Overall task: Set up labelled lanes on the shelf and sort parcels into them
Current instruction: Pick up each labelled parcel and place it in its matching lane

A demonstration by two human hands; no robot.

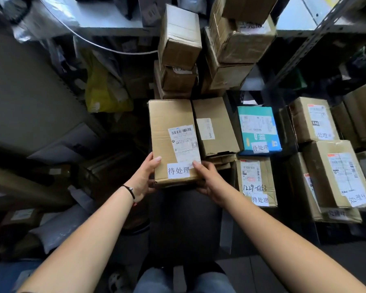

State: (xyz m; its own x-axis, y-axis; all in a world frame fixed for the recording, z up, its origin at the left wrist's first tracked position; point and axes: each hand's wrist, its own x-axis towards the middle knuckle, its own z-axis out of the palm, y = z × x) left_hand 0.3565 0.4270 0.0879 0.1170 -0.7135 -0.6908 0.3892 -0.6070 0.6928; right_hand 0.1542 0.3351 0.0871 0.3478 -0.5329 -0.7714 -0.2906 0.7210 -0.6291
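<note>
Both forearms reach out, left hand (145,178) and right hand (207,180) gripping labelled parcel (173,140).

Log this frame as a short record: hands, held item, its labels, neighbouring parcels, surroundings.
left hand: grips the near left corner of the held box
right hand: grips its near right corner, thumb on the white tag
held box: brown carton, both hands on it
labels: printed shipping label; white tag reading 待处理
neighbours: plain carton touching on the right; teal box further right, tagged alike
surroundings: metal shelf above, stacked cartons
</note>
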